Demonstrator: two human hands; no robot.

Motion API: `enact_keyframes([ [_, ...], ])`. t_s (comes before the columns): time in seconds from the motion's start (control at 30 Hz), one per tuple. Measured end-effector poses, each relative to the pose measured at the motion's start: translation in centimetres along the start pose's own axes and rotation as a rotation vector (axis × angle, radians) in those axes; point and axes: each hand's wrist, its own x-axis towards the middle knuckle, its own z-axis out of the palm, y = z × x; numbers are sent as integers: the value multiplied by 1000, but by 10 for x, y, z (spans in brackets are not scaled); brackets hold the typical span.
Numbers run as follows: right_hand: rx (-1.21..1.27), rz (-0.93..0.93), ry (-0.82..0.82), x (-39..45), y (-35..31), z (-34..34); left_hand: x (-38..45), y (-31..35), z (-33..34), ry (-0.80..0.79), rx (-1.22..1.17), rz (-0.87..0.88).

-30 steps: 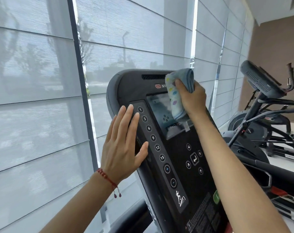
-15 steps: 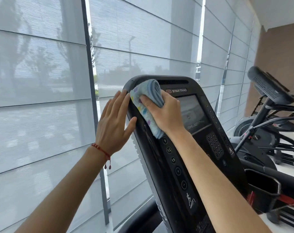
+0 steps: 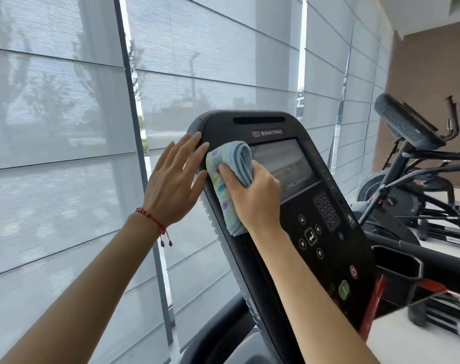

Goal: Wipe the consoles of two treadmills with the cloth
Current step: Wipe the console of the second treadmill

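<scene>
Centrally in the frame, the right hand [image 3: 252,198] presses a folded cloth [image 3: 230,179] against the left part of the console [image 3: 326,232], fingers closed around it, just left of the screen [image 3: 281,164]. The left hand [image 3: 171,185] lies flat, fingers spread, on the console's left edge, a red bracelet [image 3: 151,219] at its wrist. Another machine [image 3: 412,164] stands at right.

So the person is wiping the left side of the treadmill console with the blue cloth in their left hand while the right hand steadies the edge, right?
Not quite: the hands are swapped. In the head view the right hand presses the blue cloth on the treadmill console, and the left hand, with the red bracelet, steadies the edge.
</scene>
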Motion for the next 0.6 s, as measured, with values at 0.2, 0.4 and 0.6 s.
enact_keyframes([
  [0.2,-38,120,16,-12,22,-20,1,6,1,7,-7,-17],
  [0.4,-52,337,136,-42,47,-44,4,21,2,-3,9,79],
  [0.6,-47,275,138,-47,34,-32,5,36,17,-38,67,246],
])
